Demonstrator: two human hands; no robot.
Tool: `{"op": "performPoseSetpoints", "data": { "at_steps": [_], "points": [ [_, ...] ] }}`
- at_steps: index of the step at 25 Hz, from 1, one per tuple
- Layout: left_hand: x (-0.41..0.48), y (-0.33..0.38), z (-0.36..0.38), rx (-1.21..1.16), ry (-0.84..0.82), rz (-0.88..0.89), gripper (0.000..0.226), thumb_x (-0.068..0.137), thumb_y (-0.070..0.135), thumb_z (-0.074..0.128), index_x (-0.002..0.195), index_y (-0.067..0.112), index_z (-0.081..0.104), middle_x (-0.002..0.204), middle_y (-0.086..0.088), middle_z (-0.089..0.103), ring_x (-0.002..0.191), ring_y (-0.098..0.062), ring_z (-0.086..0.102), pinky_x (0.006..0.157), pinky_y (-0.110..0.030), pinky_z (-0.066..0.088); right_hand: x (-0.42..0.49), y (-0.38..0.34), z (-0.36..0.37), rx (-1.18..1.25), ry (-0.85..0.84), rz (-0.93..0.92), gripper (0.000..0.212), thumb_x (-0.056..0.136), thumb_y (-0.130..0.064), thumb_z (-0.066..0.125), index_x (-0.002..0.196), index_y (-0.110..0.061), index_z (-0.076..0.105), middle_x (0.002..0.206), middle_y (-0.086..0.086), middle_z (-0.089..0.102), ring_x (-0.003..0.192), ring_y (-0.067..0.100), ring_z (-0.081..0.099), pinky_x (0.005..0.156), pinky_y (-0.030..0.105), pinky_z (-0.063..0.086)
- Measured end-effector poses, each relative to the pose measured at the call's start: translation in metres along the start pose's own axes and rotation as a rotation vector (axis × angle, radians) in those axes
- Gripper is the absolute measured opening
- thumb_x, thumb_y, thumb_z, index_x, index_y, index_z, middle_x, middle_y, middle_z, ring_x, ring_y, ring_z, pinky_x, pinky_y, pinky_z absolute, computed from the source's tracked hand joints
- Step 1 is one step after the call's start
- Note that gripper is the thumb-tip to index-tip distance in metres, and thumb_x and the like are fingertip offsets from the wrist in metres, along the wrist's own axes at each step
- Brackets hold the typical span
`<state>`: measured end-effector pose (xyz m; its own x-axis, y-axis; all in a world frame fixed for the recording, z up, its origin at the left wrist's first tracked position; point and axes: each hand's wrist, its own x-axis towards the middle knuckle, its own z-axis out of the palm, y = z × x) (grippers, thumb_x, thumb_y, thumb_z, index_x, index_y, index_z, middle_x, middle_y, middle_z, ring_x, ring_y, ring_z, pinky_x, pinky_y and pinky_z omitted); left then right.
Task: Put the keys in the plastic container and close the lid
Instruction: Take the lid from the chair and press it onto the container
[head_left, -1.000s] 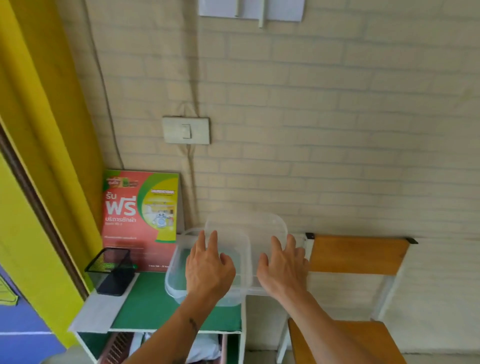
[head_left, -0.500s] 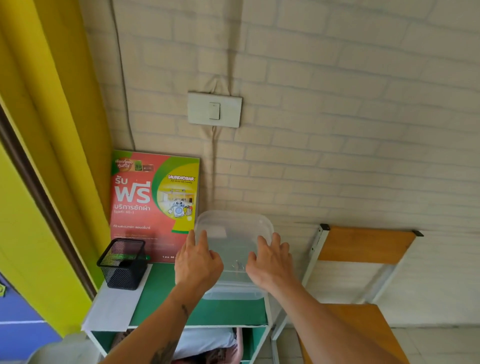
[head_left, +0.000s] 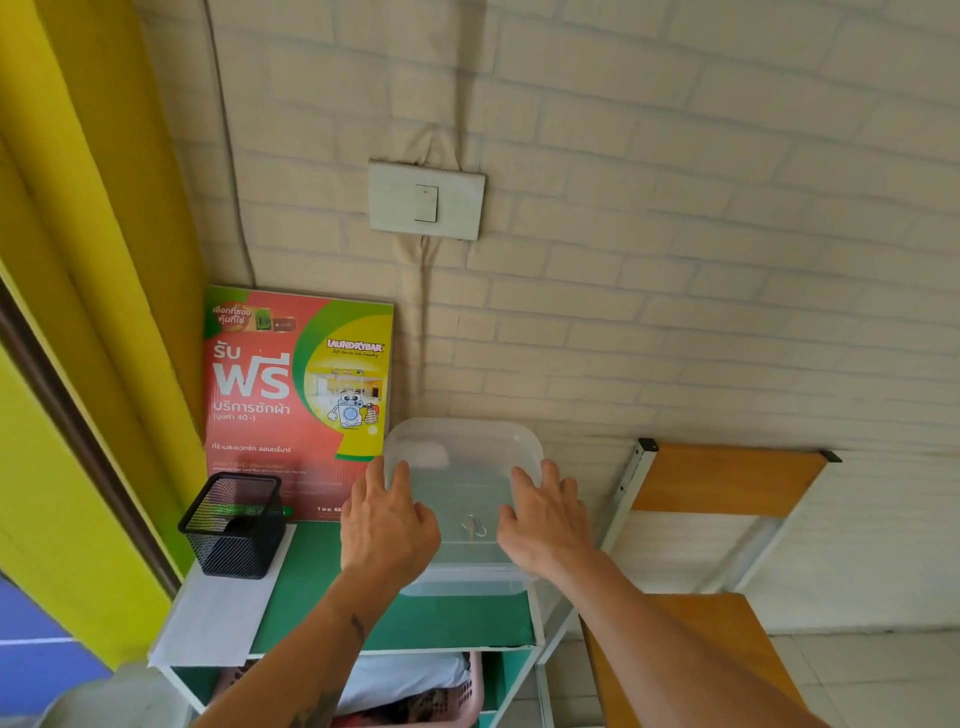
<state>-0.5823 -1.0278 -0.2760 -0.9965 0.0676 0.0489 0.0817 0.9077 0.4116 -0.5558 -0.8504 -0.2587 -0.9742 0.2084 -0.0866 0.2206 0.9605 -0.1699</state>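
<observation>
A clear plastic container (head_left: 464, 581) stands on the green shelf top (head_left: 322, 603), against the wall. Its translucent lid (head_left: 462, 467) lies flat over it. Through the lid a small set of metal keys (head_left: 474, 526) shows inside. My left hand (head_left: 387, 525) rests palm down on the lid's left side, fingers spread. My right hand (head_left: 545, 522) rests palm down on the lid's right side, fingers spread. Neither hand grips anything.
A black mesh pen holder (head_left: 234, 525) stands on a white sheet (head_left: 218, 618) at the shelf's left. A red laundry poster (head_left: 291, 395) leans on the brick wall. A wooden chair (head_left: 717, 483) stands to the right. A pink basket (head_left: 457, 701) sits below the shelf.
The lid, leaning behind the open container a second ago, has come down onto it. Both hands have moved onto the lid's two sides. The camera has tilted and come closer.
</observation>
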Motion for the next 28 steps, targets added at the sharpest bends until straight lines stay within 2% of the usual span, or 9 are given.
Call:
{"op": "performPoseSetpoints", "data": {
  "at_steps": [2,5,8,11,15,20,28],
  "points": [
    [0.004,0.002,-0.004,0.010,0.038,0.042,0.057,0.086,0.027,0.048,0.141,0.013,0.040,0.155,-0.015,0.030,0.135,-0.033,0.037,0.107,-0.047,0.038,0.003,0.002,-0.002,-0.010,0.001,-0.024,0.050,0.096,-0.039,0.036,0.142,-0.021,0.034,0.153,0.012,0.022,0.128,0.034,0.033,0.103,0.046,0.037],
    [0.018,0.005,-0.005,0.018,0.059,0.186,0.057,0.085,0.027,0.047,0.140,0.012,0.043,0.154,-0.012,0.034,0.137,-0.031,0.037,0.111,-0.045,0.036,0.008,0.004,-0.006,-0.011,0.018,-0.073,0.057,0.098,-0.039,0.037,0.151,-0.019,0.026,0.159,0.011,0.014,0.141,0.033,0.021,0.112,0.048,0.030],
    [0.034,0.006,-0.005,0.088,0.075,0.328,0.061,0.084,0.033,0.036,0.140,0.010,0.044,0.152,-0.013,0.040,0.139,-0.031,0.037,0.115,-0.045,0.033,0.019,0.003,-0.009,0.010,0.027,-0.119,0.061,0.100,-0.039,0.034,0.155,-0.018,0.017,0.164,0.013,0.002,0.150,0.032,0.005,0.120,0.047,0.018],
    [0.044,0.006,-0.006,0.196,0.020,0.403,0.074,0.084,0.043,0.018,0.146,0.008,0.036,0.157,-0.014,0.032,0.146,-0.030,0.026,0.120,-0.043,0.020,0.030,0.001,-0.007,0.003,0.018,-0.161,0.064,0.101,-0.040,0.031,0.157,-0.016,0.009,0.165,0.013,-0.007,0.152,0.028,-0.005,0.123,0.044,0.007],
    [0.048,0.003,0.004,0.230,-0.089,0.410,0.080,0.084,0.048,0.008,0.153,0.009,0.021,0.164,-0.013,0.014,0.151,-0.028,0.010,0.124,-0.044,0.009,0.038,0.003,0.001,-0.027,-0.041,-0.191,0.069,0.101,-0.046,0.027,0.157,-0.014,0.001,0.164,0.014,-0.013,0.152,0.026,-0.011,0.123,0.044,0.002],
    [0.047,-0.001,0.013,0.245,-0.124,0.391,0.087,0.080,0.052,0.002,0.154,0.009,0.016,0.164,-0.013,0.009,0.152,-0.027,0.005,0.124,-0.043,0.004,0.037,0.012,0.016,-0.069,-0.051,-0.211,0.074,0.099,-0.054,0.021,0.156,-0.016,-0.008,0.163,0.011,-0.021,0.149,0.023,-0.021,0.123,0.043,-0.004],
    [0.055,-0.001,0.018,0.345,-0.163,0.410,0.090,0.078,0.053,-0.007,0.155,0.008,0.008,0.165,-0.013,0.000,0.152,-0.027,-0.001,0.124,-0.043,0.002,0.042,0.014,0.021,-0.087,-0.049,-0.209,0.076,0.097,-0.057,0.018,0.156,-0.017,-0.010,0.162,0.009,-0.022,0.149,0.022,-0.022,0.122,0.043,-0.005]
  ]
}}
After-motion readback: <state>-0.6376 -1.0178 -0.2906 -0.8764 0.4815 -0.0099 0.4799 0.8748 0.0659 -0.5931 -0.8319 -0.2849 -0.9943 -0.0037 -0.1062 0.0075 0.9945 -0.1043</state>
